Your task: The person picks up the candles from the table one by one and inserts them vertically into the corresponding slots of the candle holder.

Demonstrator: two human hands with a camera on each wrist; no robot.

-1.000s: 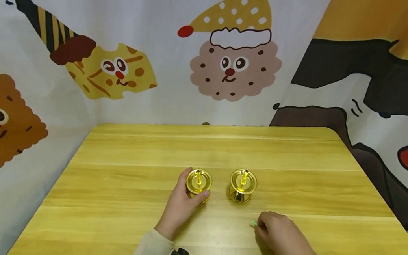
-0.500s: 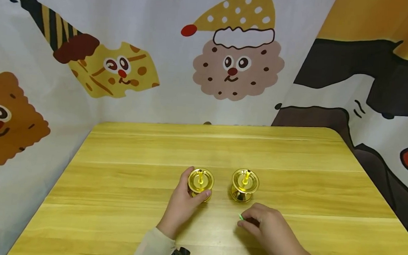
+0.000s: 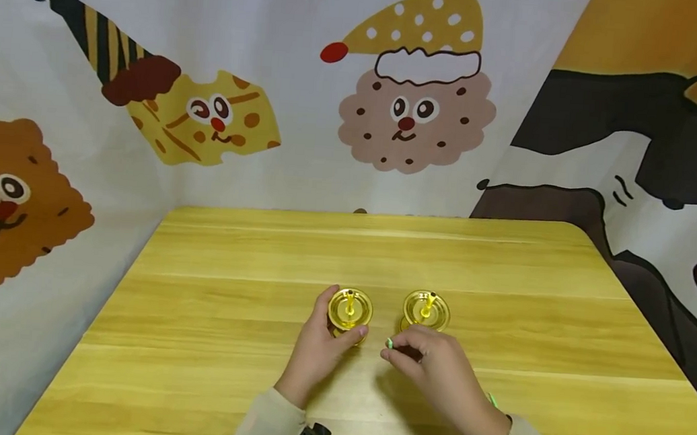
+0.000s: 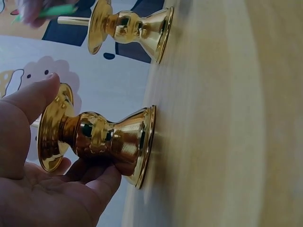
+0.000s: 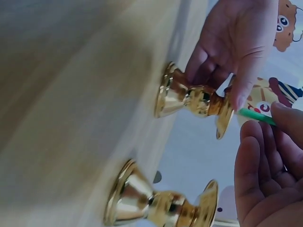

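Observation:
My left hand (image 3: 317, 357) grips a gold candle holder (image 3: 360, 317), its thumb on the saucer-like top and fingers around the stem. In the left wrist view this candle holder (image 4: 128, 137) stands upright with its flared base at the table. A thin tube rises from the middle of its dish. Between thumb and fingertips my right hand (image 3: 443, 376) pinches a slim green stick (image 3: 389, 343). In the right wrist view, the green stick (image 5: 256, 116) points toward the held holder's dish, close to the left thumb. Another bit of green shows beside the right wrist.
A matching gold candle holder (image 3: 419, 309) stands on the wooden table (image 3: 248, 258) to the right, partly behind my right hand. A cartoon-printed curtain (image 3: 303, 174) hangs along the table's back and sides.
My right hand has moved left and forward with the green stick, from the near right toward the left holder, and now overlaps the right holder. My left hand keeps its grip.

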